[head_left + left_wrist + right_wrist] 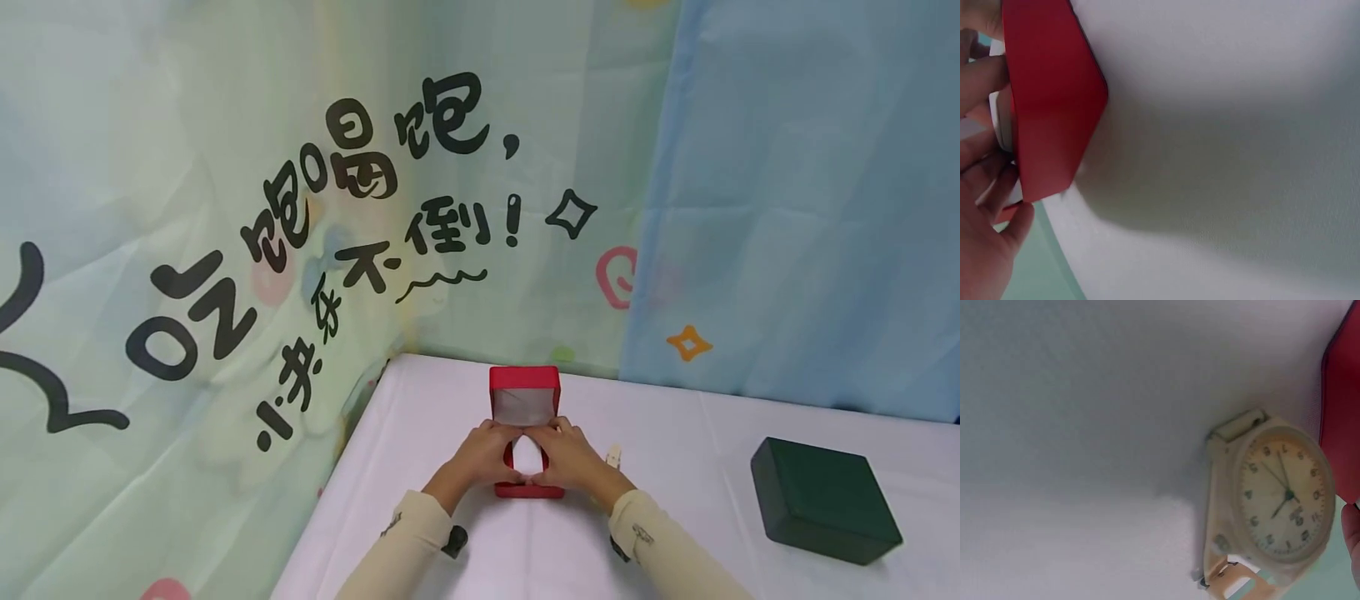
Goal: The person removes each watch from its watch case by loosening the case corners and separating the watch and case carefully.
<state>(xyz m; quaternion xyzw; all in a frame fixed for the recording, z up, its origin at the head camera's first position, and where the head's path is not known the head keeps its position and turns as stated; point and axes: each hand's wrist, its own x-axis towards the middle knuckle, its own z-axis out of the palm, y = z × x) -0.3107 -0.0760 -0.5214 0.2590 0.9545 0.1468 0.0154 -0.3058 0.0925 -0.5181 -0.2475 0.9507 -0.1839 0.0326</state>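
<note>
A red watch box (pixel 528 492) stands on the table with its lid (pixel 525 377) raised at the back, pale lining showing. Inside lies a white rounded cushion (pixel 527 456). My left hand (pixel 483 457) grips the cushion's left side and my right hand (pixel 568 457) its right side, thumbs close together at the front, forefingers near the lid. In the left wrist view, fingers reach over the box's red wall (pixel 1054 106). Just right of the box is a wristwatch (pixel 1285 494) with a pale case and beige strap; my right forearm partly hides it in the head view.
A dark green box (pixel 825 500) sits at the right on the pale table cover (pixel 660 450). Printed cloth curtains (pixel 510 317) hang along the left and back of the table.
</note>
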